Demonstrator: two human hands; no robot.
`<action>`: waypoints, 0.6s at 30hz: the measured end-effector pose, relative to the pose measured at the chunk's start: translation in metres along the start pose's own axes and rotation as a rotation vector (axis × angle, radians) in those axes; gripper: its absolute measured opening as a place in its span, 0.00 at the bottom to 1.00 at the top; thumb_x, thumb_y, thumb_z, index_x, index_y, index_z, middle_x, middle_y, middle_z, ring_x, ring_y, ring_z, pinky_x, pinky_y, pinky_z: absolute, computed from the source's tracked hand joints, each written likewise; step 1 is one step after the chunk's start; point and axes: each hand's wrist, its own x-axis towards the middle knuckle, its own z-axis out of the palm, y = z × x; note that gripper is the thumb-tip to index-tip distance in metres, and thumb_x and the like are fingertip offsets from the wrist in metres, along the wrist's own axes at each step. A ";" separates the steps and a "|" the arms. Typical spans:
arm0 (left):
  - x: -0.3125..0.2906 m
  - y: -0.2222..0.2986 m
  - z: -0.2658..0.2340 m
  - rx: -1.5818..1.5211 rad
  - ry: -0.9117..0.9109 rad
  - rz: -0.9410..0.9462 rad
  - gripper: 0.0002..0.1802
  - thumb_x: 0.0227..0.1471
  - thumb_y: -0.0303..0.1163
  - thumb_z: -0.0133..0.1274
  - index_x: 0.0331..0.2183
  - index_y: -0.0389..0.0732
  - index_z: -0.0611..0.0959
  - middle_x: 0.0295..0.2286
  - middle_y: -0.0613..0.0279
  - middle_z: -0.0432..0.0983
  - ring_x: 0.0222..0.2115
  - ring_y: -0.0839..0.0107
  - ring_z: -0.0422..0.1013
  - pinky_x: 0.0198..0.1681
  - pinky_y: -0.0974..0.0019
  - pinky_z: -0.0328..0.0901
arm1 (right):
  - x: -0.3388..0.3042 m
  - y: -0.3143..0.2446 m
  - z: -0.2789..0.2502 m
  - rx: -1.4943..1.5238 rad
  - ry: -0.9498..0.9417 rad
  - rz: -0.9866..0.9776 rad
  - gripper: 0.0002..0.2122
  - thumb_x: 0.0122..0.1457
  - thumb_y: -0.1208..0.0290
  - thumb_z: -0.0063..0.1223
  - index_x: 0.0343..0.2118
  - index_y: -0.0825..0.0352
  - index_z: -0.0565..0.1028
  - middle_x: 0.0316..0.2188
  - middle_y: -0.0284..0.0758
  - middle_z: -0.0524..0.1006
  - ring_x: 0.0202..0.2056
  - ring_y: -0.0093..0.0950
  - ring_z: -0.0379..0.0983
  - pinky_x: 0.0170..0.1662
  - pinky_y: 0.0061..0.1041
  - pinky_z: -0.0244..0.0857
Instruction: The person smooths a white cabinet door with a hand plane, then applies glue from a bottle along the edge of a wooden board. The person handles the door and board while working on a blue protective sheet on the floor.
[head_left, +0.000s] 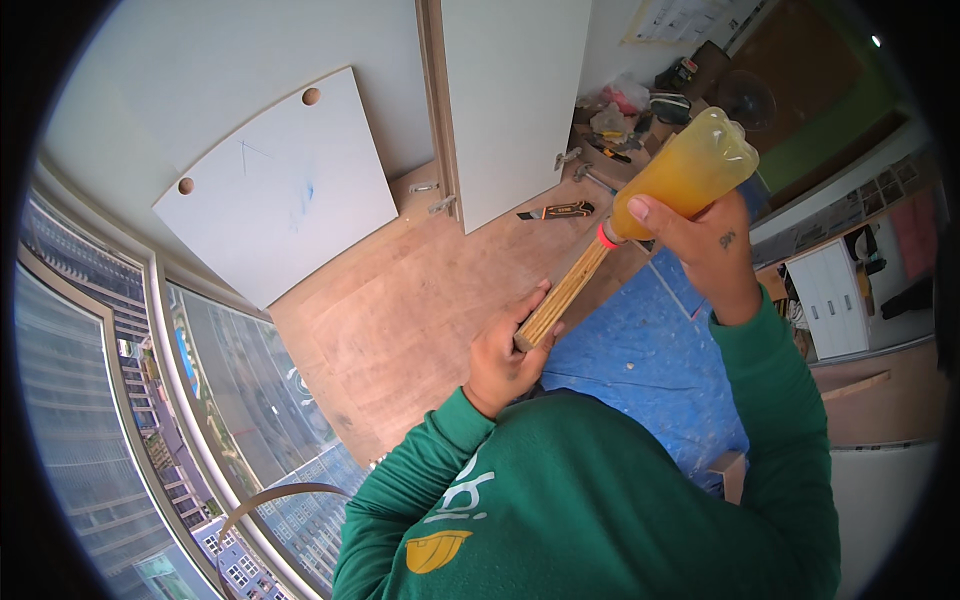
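My left hand [497,365] is wrapped round the near end of a narrow wooden strip [568,292], which slants up and away to the right. In my right hand [718,245] is a clear plastic bottle [708,150] of cloudy yellow liquid, tipped with its base up and its neck down. A red ring [606,238] circles the neck, right at the strip's far end. The bottle's mouth cannot be made out there. Beyond the strip, a utility knife [562,211] lies on the wooden surface.
A white board [290,190] with two round holes leans at the left, and a white door panel [510,110] stands ahead. Metal hinges [440,204] and a hammer [592,176] lie near it. Blue sheeting [640,360] spreads at right; windows [250,370] line the left.
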 end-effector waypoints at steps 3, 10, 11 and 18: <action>0.000 0.000 0.001 0.011 0.007 0.029 0.24 0.57 0.26 0.70 0.54 0.31 0.82 0.51 0.45 0.85 0.48 0.59 0.85 0.52 0.62 0.76 | 0.001 0.000 0.002 -0.022 0.013 0.082 0.09 0.62 0.73 0.70 0.40 0.70 0.81 0.35 0.31 0.84 0.37 0.20 0.79 0.43 0.24 0.74; -0.003 0.001 0.000 0.006 -0.016 -0.016 0.27 0.55 0.26 0.71 0.55 0.34 0.82 0.54 0.45 0.84 0.49 0.53 0.83 0.53 0.59 0.76 | -0.028 -0.016 0.023 0.113 -0.166 0.078 0.10 0.61 0.71 0.71 0.40 0.69 0.81 0.35 0.33 0.84 0.37 0.21 0.80 0.43 0.25 0.75; -0.004 0.001 -0.001 0.010 -0.024 -0.023 0.27 0.55 0.25 0.71 0.55 0.33 0.82 0.54 0.46 0.83 0.49 0.53 0.83 0.54 0.59 0.76 | -0.035 -0.019 0.025 0.117 -0.204 0.055 0.11 0.61 0.71 0.71 0.41 0.69 0.81 0.36 0.33 0.84 0.37 0.22 0.80 0.43 0.26 0.75; -0.004 -0.003 0.000 0.007 -0.014 -0.011 0.27 0.56 0.25 0.70 0.56 0.33 0.81 0.54 0.45 0.83 0.50 0.53 0.83 0.55 0.59 0.75 | -0.041 0.004 -0.012 0.427 -0.014 0.095 0.15 0.64 0.68 0.68 0.48 0.69 0.79 0.42 0.36 0.83 0.43 0.26 0.81 0.48 0.29 0.76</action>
